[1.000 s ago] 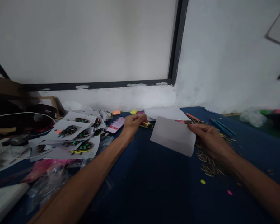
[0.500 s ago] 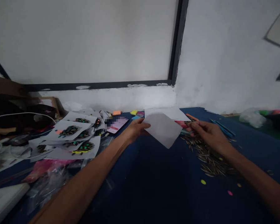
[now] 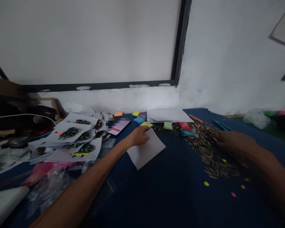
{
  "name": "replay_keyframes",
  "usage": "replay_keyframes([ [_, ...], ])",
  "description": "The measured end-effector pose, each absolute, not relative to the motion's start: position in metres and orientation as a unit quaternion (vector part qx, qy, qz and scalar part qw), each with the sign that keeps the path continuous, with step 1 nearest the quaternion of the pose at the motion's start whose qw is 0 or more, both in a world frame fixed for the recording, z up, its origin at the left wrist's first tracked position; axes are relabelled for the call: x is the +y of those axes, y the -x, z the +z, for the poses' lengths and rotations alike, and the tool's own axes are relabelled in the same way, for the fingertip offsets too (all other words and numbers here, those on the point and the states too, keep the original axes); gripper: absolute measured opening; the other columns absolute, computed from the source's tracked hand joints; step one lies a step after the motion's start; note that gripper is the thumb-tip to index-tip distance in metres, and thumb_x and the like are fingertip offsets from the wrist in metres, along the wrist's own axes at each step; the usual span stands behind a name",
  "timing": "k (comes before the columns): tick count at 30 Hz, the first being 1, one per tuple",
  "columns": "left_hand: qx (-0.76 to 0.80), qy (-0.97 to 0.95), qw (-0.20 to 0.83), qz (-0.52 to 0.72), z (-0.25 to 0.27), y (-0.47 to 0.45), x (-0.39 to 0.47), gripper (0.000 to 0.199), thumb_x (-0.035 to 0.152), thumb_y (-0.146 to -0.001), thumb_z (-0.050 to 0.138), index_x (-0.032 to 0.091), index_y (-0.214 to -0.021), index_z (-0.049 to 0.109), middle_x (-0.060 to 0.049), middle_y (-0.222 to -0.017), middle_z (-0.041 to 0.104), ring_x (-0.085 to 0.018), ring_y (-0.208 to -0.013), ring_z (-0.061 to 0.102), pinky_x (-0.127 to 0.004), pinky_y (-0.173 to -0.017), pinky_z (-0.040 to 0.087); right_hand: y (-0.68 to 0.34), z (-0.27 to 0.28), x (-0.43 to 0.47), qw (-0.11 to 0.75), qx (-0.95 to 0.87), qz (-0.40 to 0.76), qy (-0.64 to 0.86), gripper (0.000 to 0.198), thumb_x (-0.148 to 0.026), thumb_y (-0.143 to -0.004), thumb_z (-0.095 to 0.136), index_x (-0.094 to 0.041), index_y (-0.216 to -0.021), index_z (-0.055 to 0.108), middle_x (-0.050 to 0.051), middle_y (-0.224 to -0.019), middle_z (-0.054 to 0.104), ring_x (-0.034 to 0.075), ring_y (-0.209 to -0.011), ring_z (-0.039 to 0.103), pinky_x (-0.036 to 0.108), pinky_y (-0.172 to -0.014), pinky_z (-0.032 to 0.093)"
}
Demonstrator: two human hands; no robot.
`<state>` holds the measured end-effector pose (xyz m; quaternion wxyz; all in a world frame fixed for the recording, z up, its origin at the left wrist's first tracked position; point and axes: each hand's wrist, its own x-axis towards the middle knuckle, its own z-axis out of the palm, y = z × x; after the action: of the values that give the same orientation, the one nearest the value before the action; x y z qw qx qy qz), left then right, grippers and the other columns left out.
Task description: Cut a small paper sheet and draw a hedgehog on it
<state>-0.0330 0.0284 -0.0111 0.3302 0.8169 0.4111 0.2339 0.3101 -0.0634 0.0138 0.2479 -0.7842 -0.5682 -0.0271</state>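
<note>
A: How far are we getting?
B: Decorated sheets (image 3: 70,133) are lying left; our left hand (image 3: 139,136) is pinching a bare sheet (image 3: 146,153) over the tabletop (image 3: 171,193).
A: Right?
B: Right hand (image 3: 236,143) is hovering by the seeds (image 3: 205,147); grip, we can't tell.

Blue tabletop (image 3: 166,186) open centre-front; seeds (image 3: 205,147) right, papers (image 3: 83,128) left.

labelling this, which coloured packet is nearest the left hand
The front yellow packet, just beyond the left hand; the other yellow packet and light blue packet lie farther back.
</note>
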Motion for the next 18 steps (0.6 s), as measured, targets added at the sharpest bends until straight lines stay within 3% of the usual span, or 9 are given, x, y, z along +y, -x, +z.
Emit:
replay_keyframes([
  [4, 0.356, -0.886, 0.217, 0.205, -0.017, 0.027, 0.024, 0.058, 0.005, -0.066, 0.043, 0.015, -0.122, 0.056, -0.009, -0.125, 0.059, -0.025, -0.115, 0.055, -0.033, -0.097, 0.042, -0.306, 0.016, -0.061, 0.054, -0.570, -0.005, 0.820, 0.024, -0.011, -0.063, 0.066, -0.020, -0.047, 0.050, 0.005, -0.055, 0.056, 0.019, -0.049, 0.049, 0.029, -0.050, 0.028],
  [8, 0.337, -0.903, 0.170, 0.205, -0.023, 0.023, 0.020, 0.062, 0.006, -0.073, 0.042, 0.017, -0.134, 0.046, -0.007, -0.136, 0.051, -0.021, -0.125, 0.047, -0.033, -0.106, 0.034, -0.300, 0.020, -0.061, -0.047, -0.551, -0.012, 0.833, 0.010, -0.017, -0.072, 0.057, -0.018, -0.063, 0.054, 0.014, -0.078, 0.066, 0.028, -0.071, 0.062, 0.031, -0.053, 0.036],
  [11, 0.355, -0.903, 0.134, 0.200, -0.022, 0.022, 0.020, 0.056, 0.014, -0.076, 0.049, 0.015, -0.132, 0.048, -0.009, -0.133, 0.053, -0.023, -0.124, 0.047, -0.035, -0.105, 0.035, -0.297, 0.022, -0.063, -0.072, -0.542, -0.024, 0.837, 0.008, -0.020, -0.077, 0.051, -0.017, -0.075, 0.059, 0.018, -0.091, 0.067, 0.032, -0.081, 0.064, 0.032, -0.054, 0.039],
  [14, 0.409, -0.893, 0.103, 0.157, -0.019, 0.023, 0.019, 0.041, 0.034, -0.078, 0.056, 0.015, -0.114, 0.060, -0.012, -0.120, 0.059, -0.027, -0.111, 0.053, -0.037, -0.094, 0.042, -0.298, 0.022, -0.064, -0.068, -0.536, -0.047, 0.840, 0.018, -0.023, -0.081, 0.045, -0.015, -0.087, 0.060, 0.021, -0.093, 0.067, 0.033, -0.082, 0.064, 0.034, -0.054, 0.038],
  [18, 0.447, -0.883, 0.094, 0.107, -0.019, 0.023, 0.020, 0.043, 0.052, -0.069, 0.063, 0.017, -0.094, 0.063, -0.011, -0.103, 0.060, -0.027, -0.098, 0.054, -0.036, -0.082, 0.044, -0.298, 0.023, -0.065, -0.043, -0.536, -0.079, 0.839, 0.024, -0.027, -0.086, 0.041, -0.012, -0.091, 0.059, 0.024, -0.093, 0.066, 0.033, -0.083, 0.065, 0.033, -0.054, 0.035],
])
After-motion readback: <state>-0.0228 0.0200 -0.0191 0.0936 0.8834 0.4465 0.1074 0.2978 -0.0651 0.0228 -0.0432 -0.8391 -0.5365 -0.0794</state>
